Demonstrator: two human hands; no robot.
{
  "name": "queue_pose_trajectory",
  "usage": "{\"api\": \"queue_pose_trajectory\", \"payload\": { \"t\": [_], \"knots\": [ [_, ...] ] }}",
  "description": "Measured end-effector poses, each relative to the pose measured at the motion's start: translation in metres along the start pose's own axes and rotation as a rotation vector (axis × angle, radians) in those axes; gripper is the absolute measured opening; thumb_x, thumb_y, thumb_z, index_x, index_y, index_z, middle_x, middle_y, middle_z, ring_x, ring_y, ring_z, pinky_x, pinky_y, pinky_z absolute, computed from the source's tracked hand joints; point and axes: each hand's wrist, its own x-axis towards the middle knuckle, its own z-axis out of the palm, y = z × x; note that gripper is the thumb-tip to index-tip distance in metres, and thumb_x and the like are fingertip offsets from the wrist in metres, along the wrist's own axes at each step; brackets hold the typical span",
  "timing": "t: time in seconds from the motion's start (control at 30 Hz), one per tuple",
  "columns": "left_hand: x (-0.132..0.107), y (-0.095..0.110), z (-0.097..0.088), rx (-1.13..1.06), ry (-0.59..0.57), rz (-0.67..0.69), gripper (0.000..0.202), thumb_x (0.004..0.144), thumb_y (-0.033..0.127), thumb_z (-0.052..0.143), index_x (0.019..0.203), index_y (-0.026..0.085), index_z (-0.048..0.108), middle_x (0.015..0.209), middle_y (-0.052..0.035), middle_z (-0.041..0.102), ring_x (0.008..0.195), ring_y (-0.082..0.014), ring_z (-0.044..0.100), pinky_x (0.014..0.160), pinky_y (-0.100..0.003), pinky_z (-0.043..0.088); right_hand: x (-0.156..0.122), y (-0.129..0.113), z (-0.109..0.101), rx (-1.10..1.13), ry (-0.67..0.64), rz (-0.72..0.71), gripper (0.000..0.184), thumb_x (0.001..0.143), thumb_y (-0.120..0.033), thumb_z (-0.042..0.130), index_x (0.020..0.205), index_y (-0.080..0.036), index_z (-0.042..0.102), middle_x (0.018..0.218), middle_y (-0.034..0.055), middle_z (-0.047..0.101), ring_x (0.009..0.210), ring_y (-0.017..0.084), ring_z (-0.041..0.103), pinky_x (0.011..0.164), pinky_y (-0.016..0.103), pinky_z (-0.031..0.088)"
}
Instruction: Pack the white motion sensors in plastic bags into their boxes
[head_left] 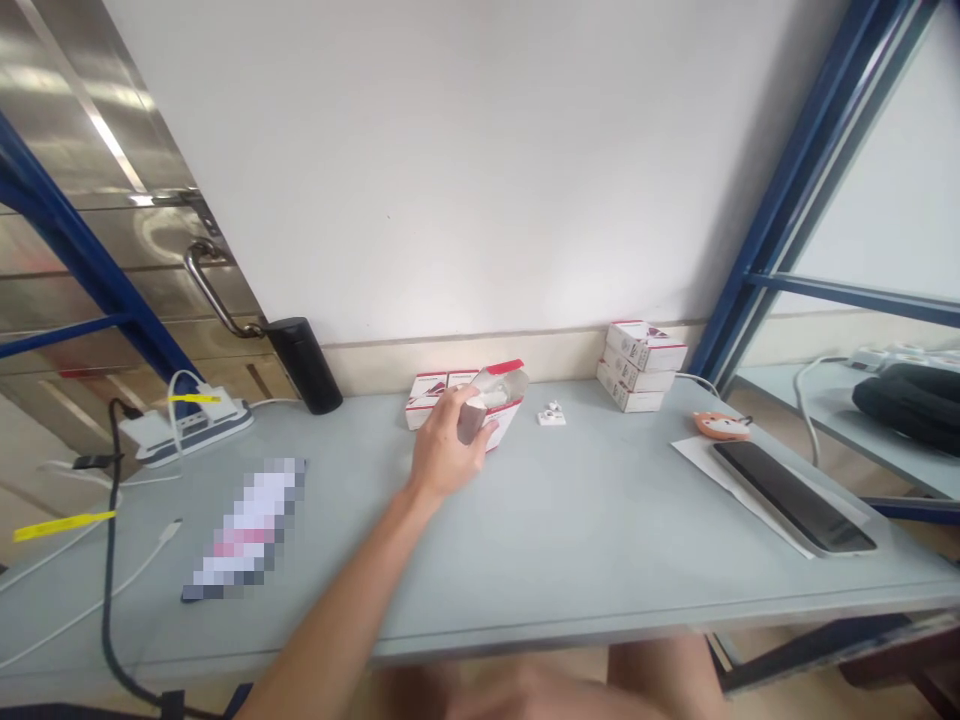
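My left hand (450, 445) reaches over the table and grips a small white-and-red carton (504, 420) by its near left side. The carton is tilted, with its top end open and a red-edged flap raised; something pale shows inside, too unclear to name. Just behind my fingers lie closed cartons (429, 387) with the same red trim. To the right of the held carton is a small white object (551, 414) with dark spots. A blurred skin-coloured shape at the bottom edge, between the legs, may be my right hand (517, 692); its fingers do not show.
Several cartons (640, 368) are stacked at the back right. A phone (791, 495) lies on white paper near an orange-and-white gadget (720, 426). A black cylinder (304, 365), a power strip (199, 435), cables and a pixelated phone-shaped item (246, 530) occupy the left.
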Motion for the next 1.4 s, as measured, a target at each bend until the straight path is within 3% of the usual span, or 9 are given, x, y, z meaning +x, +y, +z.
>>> {"api": "queue_pose_trajectory", "payload": {
  "t": [0.1,0.17,0.27,0.53,0.77,0.93,1.1,1.23,1.4],
  "knots": [
    [-0.002,0.003,0.004,0.007,-0.002,0.03,0.043,0.092,0.03,0.071,0.131,0.029,0.052,0.128,-0.0078,0.07,0.117,-0.0265,0.07,0.094,-0.041,0.059,0.047,-0.005,-0.061,-0.017,0.192,-0.085,0.032,0.102,-0.03,0.052,0.122,-0.04,0.074,0.117,0.0014,0.077,0.105,0.022,0.072,0.081,0.032,0.055],
    [-0.003,0.003,0.007,0.015,0.009,0.076,0.043,0.093,0.03,0.07,0.133,0.029,0.051,0.128,-0.0081,0.071,0.123,-0.0277,0.068,0.099,-0.044,0.058,0.081,-0.006,-0.099,-0.166,0.56,-0.137,0.034,0.099,-0.025,0.048,0.115,-0.031,0.077,0.1,0.0058,0.079,0.091,0.024,0.072,0.077,0.032,0.05],
    [-0.003,0.004,0.009,0.021,0.041,0.176,0.049,0.094,0.027,0.069,0.138,0.029,0.048,0.132,-0.0094,0.07,0.128,-0.0278,0.067,0.106,-0.046,0.056,0.119,-0.003,-0.13,-0.38,0.621,-0.036,0.03,0.098,-0.025,0.049,0.089,-0.026,0.077,0.078,0.0073,0.074,0.072,0.024,0.067,0.065,0.031,0.039],
    [-0.004,0.012,0.011,0.166,-0.03,0.405,0.058,0.096,0.019,0.065,0.148,0.033,0.043,0.137,-0.0079,0.07,0.117,-0.0274,0.071,0.098,-0.044,0.057,0.136,0.019,-0.124,-0.239,0.686,0.136,0.029,0.094,-0.043,0.059,0.081,-0.026,0.078,0.079,0.0076,0.076,0.075,0.026,0.069,0.064,0.031,0.037],
    [-0.001,0.014,0.012,0.116,-0.016,0.266,0.055,0.095,0.028,0.068,0.147,0.03,0.05,0.119,-0.008,0.075,0.109,-0.0279,0.072,0.098,-0.044,0.057,0.148,0.043,-0.131,0.088,0.738,-0.009,0.025,0.085,-0.04,0.066,0.085,-0.021,0.083,0.078,0.0022,0.078,0.078,0.022,0.069,0.07,0.028,0.046],
    [0.002,0.012,0.012,0.13,-0.057,0.205,0.049,0.094,0.028,0.069,0.141,0.029,0.056,0.124,-0.0083,0.074,0.113,-0.0284,0.068,0.1,-0.045,0.057,0.144,0.051,-0.157,0.096,0.959,-0.088,0.039,0.091,-0.051,0.059,0.097,-0.019,0.082,0.082,0.0053,0.076,0.072,0.019,0.065,0.067,0.028,0.048],
    [0.002,0.004,0.01,0.13,0.034,0.129,0.046,0.096,0.034,0.068,0.141,0.028,0.059,0.128,-0.0079,0.074,0.115,-0.0293,0.066,0.101,-0.046,0.056,0.14,0.082,-0.198,0.452,1.152,-0.116,0.045,0.092,-0.059,0.057,0.103,-0.019,0.073,0.092,0.0078,0.073,0.075,0.019,0.064,0.06,0.028,0.053],
    [0.023,0.008,0.014,0.146,0.095,0.105,0.047,0.101,0.036,0.061,0.147,0.025,0.057,0.138,-0.0094,0.071,0.121,-0.0292,0.063,0.106,-0.045,0.051,0.146,0.109,-0.21,0.655,1.226,-0.066,0.043,0.09,-0.06,0.06,0.1,-0.019,0.064,0.086,0.0042,0.067,0.07,0.017,0.063,0.06,0.029,0.056],
    [0.077,0.022,0.048,0.271,-0.134,0.133,0.042,0.102,0.034,0.055,0.143,0.025,0.062,0.137,-0.0097,0.071,0.116,-0.0317,0.064,0.102,-0.047,0.049,0.148,0.117,-0.208,0.47,1.456,-0.007,0.045,0.099,-0.06,0.046,0.111,-0.019,0.058,0.106,0.0123,0.068,0.072,0.019,0.065,0.057,0.03,0.057]
  ]
}}
